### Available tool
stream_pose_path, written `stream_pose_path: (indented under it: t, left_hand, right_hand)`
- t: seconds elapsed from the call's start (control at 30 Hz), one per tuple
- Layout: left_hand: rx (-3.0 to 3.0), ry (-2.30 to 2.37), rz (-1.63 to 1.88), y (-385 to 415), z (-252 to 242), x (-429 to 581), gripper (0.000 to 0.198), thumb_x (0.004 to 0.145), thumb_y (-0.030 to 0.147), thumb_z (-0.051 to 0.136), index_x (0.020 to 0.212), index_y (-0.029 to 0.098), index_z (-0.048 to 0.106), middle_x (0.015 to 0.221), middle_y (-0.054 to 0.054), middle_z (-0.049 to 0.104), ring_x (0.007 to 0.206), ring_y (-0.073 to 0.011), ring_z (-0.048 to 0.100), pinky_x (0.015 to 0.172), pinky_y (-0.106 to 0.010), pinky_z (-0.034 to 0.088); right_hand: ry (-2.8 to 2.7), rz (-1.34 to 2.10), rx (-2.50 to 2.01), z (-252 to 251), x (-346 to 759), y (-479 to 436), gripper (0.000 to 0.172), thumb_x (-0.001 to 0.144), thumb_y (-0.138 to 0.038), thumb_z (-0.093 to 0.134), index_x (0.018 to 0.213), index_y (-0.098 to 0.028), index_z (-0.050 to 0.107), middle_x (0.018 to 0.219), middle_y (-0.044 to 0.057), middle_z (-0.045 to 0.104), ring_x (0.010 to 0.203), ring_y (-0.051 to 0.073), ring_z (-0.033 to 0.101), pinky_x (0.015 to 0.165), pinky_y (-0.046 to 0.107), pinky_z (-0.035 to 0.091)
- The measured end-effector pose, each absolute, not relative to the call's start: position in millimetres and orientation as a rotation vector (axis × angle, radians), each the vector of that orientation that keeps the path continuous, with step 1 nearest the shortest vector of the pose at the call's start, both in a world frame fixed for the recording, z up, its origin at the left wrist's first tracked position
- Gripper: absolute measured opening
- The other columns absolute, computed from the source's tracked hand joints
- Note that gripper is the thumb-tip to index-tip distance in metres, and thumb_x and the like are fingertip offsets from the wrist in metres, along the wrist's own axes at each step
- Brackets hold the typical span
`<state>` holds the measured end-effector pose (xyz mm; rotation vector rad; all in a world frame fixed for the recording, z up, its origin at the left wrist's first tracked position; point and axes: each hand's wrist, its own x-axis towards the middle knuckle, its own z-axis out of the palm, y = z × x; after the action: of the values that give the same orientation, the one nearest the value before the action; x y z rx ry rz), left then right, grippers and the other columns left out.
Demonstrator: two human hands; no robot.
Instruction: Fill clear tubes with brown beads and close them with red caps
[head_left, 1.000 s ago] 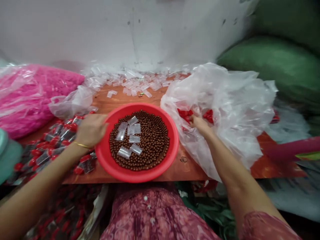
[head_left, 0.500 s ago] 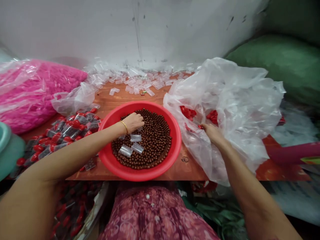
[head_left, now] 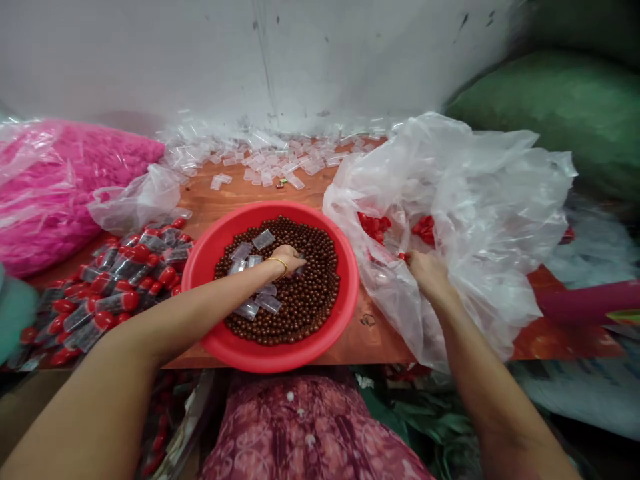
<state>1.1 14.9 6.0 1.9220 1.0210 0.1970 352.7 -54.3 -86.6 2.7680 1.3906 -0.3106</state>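
Note:
My left hand (head_left: 289,260), with a gold bangle at the wrist, is closed on a small clear plastic container (head_left: 300,263) among the brown balls (head_left: 305,300). These balls fill the bottom of a red basin (head_left: 353,273). Several other clear containers (head_left: 263,239) lie on the balls around my wrist. At the mouth of a translucent plastic bag (head_left: 470,193), my right hand (head_left: 425,267) pinches a small red cap (head_left: 402,256). More red caps (head_left: 374,227) show inside the bag.
Filled containers with red caps (head_left: 125,280) are heaped left of the basin, near a bag of pink pieces (head_left: 70,180). Empty clear containers (head_left: 280,160) lie scattered along the wall. A green sack (head_left: 540,113) bulges at the far right, above a purple object (head_left: 590,310).
My left hand has moved right and slightly down within the basin. More clear containers show on the left side of the balls. My right hand stays at the bag's mouth with the red cap.

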Motion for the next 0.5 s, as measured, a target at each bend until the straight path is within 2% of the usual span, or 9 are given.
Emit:
stream_pose_path:
  t: [0.07, 0.13, 0.23, 0.37, 0.5]
  left_hand:
    - [1.828, 0.941, 0.291, -2.9, 23.0, -28.5, 0.03, 0.085, 0.036, 0.05, 0.11, 0.027, 0.063, 0.096, -0.004, 0.069, 0.088, -0.0182, 0.063, 0.066, -0.027, 0.051]
    - [1.725, 0.894, 0.321, -8.8, 26.5, -38.9, 0.033, 0.084, 0.035, 0.052, 0.116, 0.028, 0.059, 0.106, -0.003, 0.067, 0.097, -0.019, 0.061, 0.07, -0.028, 0.051]
    - [1.511, 0.909, 0.38, 7.8, 3.6, -6.4, 0.032, 0.076, 0.031, 0.063, 0.107, 0.021, 0.063, 0.099, -0.003, 0.068, 0.095, -0.0186, 0.061, 0.069, -0.026, 0.05]
    - [1.358, 0.955, 0.416, 45.2, -39.1, 53.6, 0.026, 0.064, 0.02, 0.071, 0.087, 0.011, 0.062, 0.08, -0.004, 0.067, 0.076, -0.014, 0.06, 0.067, -0.024, 0.048]
    - [1.231, 0.866, 0.481, 60.3, -51.9, 54.1, 0.039, 0.056, 0.014, 0.074, 0.093, 0.01, 0.06, 0.087, -0.006, 0.066, 0.075, -0.0102, 0.059, 0.073, -0.024, 0.048]
  right_hand:
    - [1.391, -0.377, 2.953, -90.7, 357.5, -56.1, 0.026, 0.08, -0.032, 0.054, 0.092, -0.015, 0.07, 0.083, 0.015, 0.07, 0.085, 0.03, 0.066, 0.07, 0.038, 0.048]
    - [1.371, -0.496, 3.228, -93.1, 361.5, -57.3, 0.024, 0.074, -0.03, 0.059, 0.088, -0.015, 0.069, 0.074, 0.011, 0.069, 0.078, 0.027, 0.065, 0.067, 0.036, 0.048]
    - [1.354, -0.662, 3.502, -89.8, 364.6, -58.6, 0.024, 0.074, -0.031, 0.054, 0.087, -0.014, 0.065, 0.064, 0.005, 0.065, 0.063, 0.021, 0.062, 0.057, 0.03, 0.048]
    - [1.454, -0.739, 3.65, -69.2, 361.4, -63.2, 0.023, 0.073, -0.038, 0.051, 0.081, -0.018, 0.06, 0.064, 0.001, 0.061, 0.054, 0.014, 0.056, 0.047, 0.025, 0.044]
    - [1.706, -1.04, 3.781, -38.3, 344.6, -71.1, 0.029, 0.059, -0.046, 0.062, 0.073, -0.021, 0.055, 0.062, -0.002, 0.056, 0.048, 0.01, 0.048, 0.041, 0.022, 0.038]
